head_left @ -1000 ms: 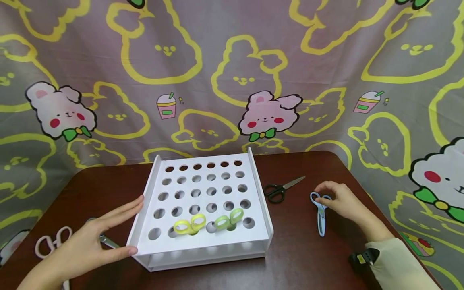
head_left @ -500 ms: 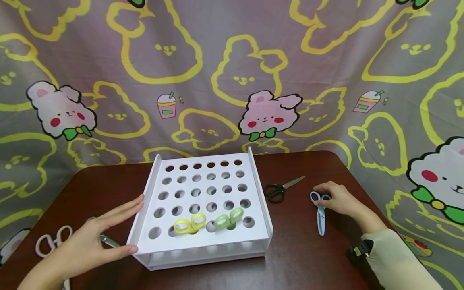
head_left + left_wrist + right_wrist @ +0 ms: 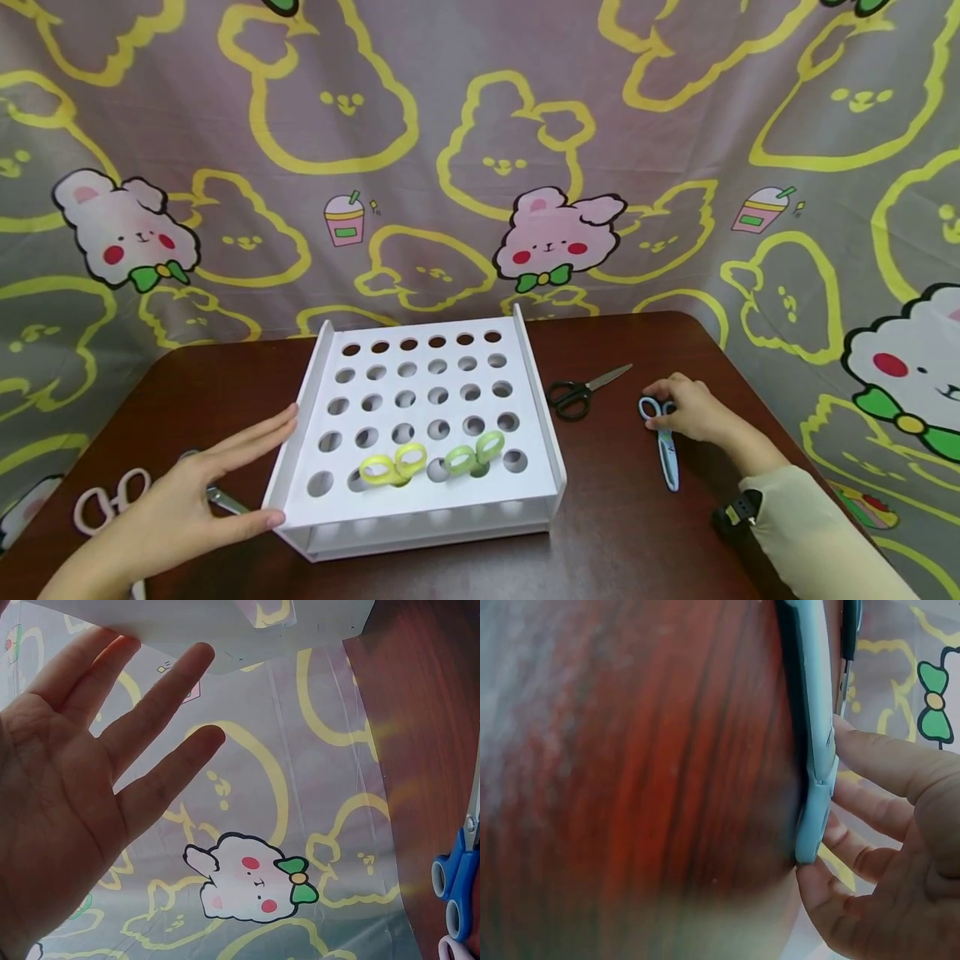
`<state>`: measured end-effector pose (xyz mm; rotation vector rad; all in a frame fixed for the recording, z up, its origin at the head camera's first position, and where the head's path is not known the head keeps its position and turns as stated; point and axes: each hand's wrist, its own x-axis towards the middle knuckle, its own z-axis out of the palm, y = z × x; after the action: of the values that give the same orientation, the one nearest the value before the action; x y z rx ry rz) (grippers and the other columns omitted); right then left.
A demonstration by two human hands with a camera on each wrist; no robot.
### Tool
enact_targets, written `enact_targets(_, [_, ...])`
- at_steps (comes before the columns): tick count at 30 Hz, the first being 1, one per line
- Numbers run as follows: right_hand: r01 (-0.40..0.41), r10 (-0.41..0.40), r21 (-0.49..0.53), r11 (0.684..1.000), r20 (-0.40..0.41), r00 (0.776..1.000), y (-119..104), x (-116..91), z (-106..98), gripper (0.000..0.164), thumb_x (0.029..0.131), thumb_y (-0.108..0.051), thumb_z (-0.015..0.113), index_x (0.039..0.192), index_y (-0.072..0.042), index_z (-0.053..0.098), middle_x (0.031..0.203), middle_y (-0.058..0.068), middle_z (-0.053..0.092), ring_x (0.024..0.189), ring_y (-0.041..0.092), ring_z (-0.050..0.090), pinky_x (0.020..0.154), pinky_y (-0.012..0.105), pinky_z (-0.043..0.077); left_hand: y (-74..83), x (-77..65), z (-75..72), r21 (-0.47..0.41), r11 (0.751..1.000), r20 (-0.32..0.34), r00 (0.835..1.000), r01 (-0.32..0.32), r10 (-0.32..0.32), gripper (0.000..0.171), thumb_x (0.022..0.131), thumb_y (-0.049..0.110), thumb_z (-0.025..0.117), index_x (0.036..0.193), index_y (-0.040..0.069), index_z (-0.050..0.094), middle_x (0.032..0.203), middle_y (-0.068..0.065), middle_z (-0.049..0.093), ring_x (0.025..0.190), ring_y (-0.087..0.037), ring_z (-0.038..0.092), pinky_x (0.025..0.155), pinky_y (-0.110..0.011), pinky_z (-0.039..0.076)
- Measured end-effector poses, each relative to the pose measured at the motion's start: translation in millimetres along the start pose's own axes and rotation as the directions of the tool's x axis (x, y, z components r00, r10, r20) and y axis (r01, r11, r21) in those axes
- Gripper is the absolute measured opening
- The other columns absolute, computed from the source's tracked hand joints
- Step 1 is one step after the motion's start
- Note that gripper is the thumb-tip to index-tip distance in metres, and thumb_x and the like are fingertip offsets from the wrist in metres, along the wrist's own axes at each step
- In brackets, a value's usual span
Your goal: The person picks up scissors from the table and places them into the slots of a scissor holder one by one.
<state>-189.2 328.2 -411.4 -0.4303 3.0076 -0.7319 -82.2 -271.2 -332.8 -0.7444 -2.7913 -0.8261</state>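
With my right hand [image 3: 693, 411] I pinch the pale blue scissors [image 3: 666, 454] at the handle end, right of the white perforated rack [image 3: 390, 385], near the black-handled scissors [image 3: 587, 388]; my left hand [image 3: 180, 504], fingers spread, touches the rack's left side.

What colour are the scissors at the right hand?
The scissors are mainly light blue, clearest in the head view.
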Motion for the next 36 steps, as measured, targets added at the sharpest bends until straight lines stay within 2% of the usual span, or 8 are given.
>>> enact_targets(5, [0.013,-0.013,0.008,1.0,0.006,1.0,0.1,0.1,1.4,0.036,0.074,-0.017,0.086,0.103,-0.004,0.07,0.096,0.012,0.06,0.088,0.026,0.051,0.078,0.043,0.034,-0.2,0.3,0.4,0.001,1.0,0.003,1.0,0.0,0.0,0.087,0.07,0.031,0.09,0.147,0.028,0.049,0.154,0.02,0.043,0.131,0.024,0.031,0.094,0.004,0.022])
enact_targets(13, [0.02,-0.02,0.014,1.0,0.051,0.998,-2.3,1.2,1.1,0.031,0.075,-0.016,0.084,0.101,-0.01,0.068,0.098,0.011,0.059,0.092,0.028,0.052,0.078,0.044,0.035,-1.1,-1.0,0.8,-0.004,1.0,0.006,1.0,0.021,-0.021,0.087,0.071,0.032,0.09,0.148,0.029,0.049,0.153,0.022,0.042,0.13,0.025,0.031,0.093,0.004,0.023])
enact_targets(17, [0.02,-0.02,0.01,1.0,0.048,0.999,-3.1,0.7,1.6,0.031,0.075,-0.016,0.084,0.1,-0.01,0.067,0.098,0.011,0.06,0.091,0.027,0.053,0.08,0.048,0.034,-0.9,-1.5,0.7,-0.01,1.0,0.007,1.0,0.019,-0.019,0.087,0.071,0.031,0.09,0.148,0.029,0.049,0.154,0.02,0.042,0.13,0.025,0.031,0.094,0.004,0.023])
enact_targets(25, [-0.003,0.002,0.012,1.0,0.032,0.999,-5.3,1.0,2.2,0.032,0.073,-0.014,0.083,0.099,-0.009,0.066,0.097,0.012,0.058,0.089,0.026,0.051,0.076,0.044,0.035,-0.3,-0.8,0.6,-0.01,1.0,0.002,1.0,0.008,-0.008,0.087,0.071,0.03,0.09,0.148,0.028,0.049,0.154,0.019,0.042,0.131,0.024,0.031,0.094,0.004,0.022])
enact_targets(28, [-0.012,0.01,0.053,0.999,0.042,0.999,-6.0,-0.4,4.0,0.032,0.073,-0.012,0.083,0.099,-0.01,0.065,0.098,0.012,0.057,0.091,0.026,0.047,0.077,0.043,0.031,-2.1,-2.0,0.7,0.003,0.999,0.019,0.999,0.044,-0.044,0.087,0.072,0.032,0.089,0.148,0.03,0.048,0.154,0.022,0.041,0.129,0.026,0.03,0.092,0.0,0.031])
enact_targets(32, [-0.011,0.005,0.106,0.994,0.063,0.998,-6.4,-1.3,3.7,0.034,0.074,-0.009,0.083,0.101,-0.008,0.062,0.097,0.011,0.056,0.087,0.023,0.046,0.073,0.036,0.036,-5.5,-3.2,0.5,0.028,0.994,0.049,0.993,0.104,-0.105,0.086,0.073,0.037,0.087,0.149,0.035,0.045,0.153,0.027,0.039,0.126,0.029,0.028,0.086,-0.01,0.042])
enact_targets(36, [0.013,-0.024,0.138,0.99,0.075,0.997,-4.6,0.6,0.6,0.036,0.075,-0.006,0.082,0.104,-0.005,0.061,0.097,0.012,0.058,0.08,0.019,0.05,0.065,0.029,0.042,-5.8,-1.6,0.6,0.029,0.995,0.044,0.994,0.095,-0.097,0.086,0.073,0.037,0.088,0.148,0.035,0.046,0.153,0.026,0.039,0.126,0.029,0.028,0.086,-0.01,0.041])
